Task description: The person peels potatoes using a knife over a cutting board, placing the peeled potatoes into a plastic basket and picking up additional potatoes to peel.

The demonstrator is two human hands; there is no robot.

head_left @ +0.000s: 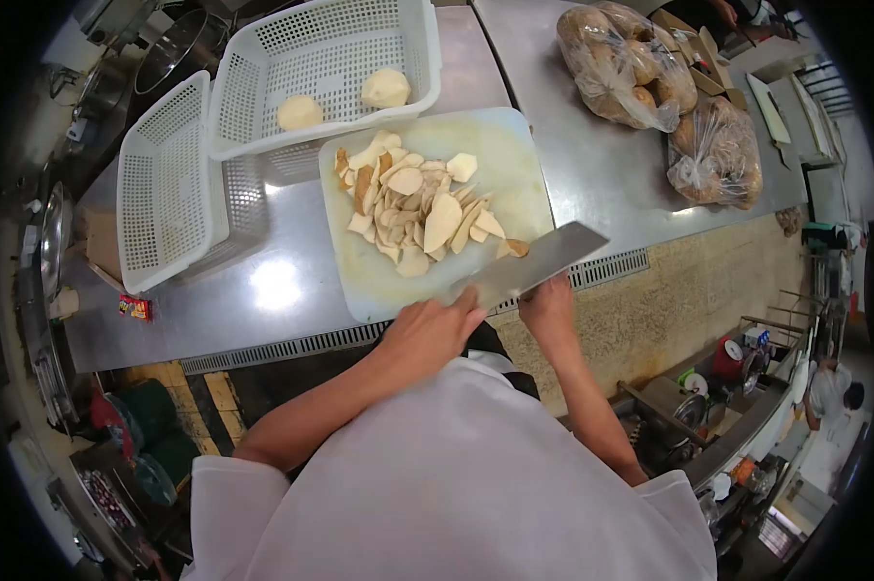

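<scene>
My right hand (550, 308) is closed on a broad metal cleaver (543, 263), tilted over the near right edge of the cutting board; its handle is hidden. My left hand (425, 337) is at the blade's left end, its index finger reaching to the metal and its other fingers loosely bent. On the white cutting board (500, 140) lies a heap of pale cut slices (413, 203), several with brown skin on them. A pale chunk (462, 168) sits at the heap's far right. One small brown-skinned piece (516, 249) is beside the blade.
Two peeled pale roots (387, 88) sit in a white perforated basket (326, 19). Another such basket (171, 184) stands left. Clear bags of brown roots (626, 63) are at the back right. A red packet (135, 308) lies on the steel table (297, 252).
</scene>
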